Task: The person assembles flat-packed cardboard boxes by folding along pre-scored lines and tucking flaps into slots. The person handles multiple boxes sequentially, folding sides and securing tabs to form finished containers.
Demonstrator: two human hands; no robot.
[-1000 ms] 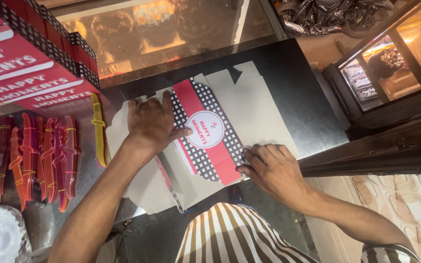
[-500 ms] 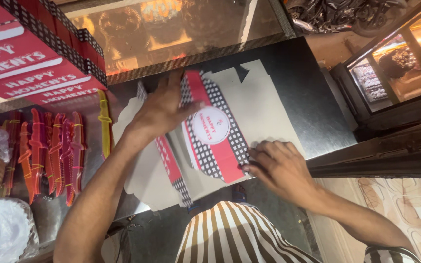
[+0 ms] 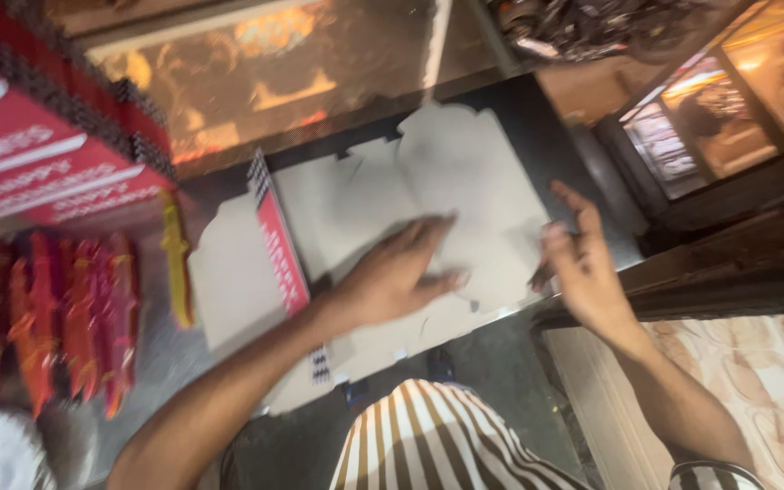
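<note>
One flat carton (image 3: 465,172) lies plain side up on the dark counter (image 3: 537,109), one red flap (image 3: 280,249) raised at its left edge. Your left hand (image 3: 392,277) presses flat on the carton's middle, fingers spread, gripping nothing. Your right hand (image 3: 583,263) hovers at its right edge, fingers loose, empty. Two red boxes (image 3: 38,154) stacked far left; several blurred red knives (image 3: 65,318) below.

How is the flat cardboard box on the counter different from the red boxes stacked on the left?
The flat cardboard box lies unfolded and spread open, while the stacked red boxes are piled up one on another. The flat one shows mostly its plain pale inside, with only one red panel standing up; the stacked ones show red faces with white strips. The left hand presses on the flat one; nothing touches the stack. Both share red and checked edging.
</note>
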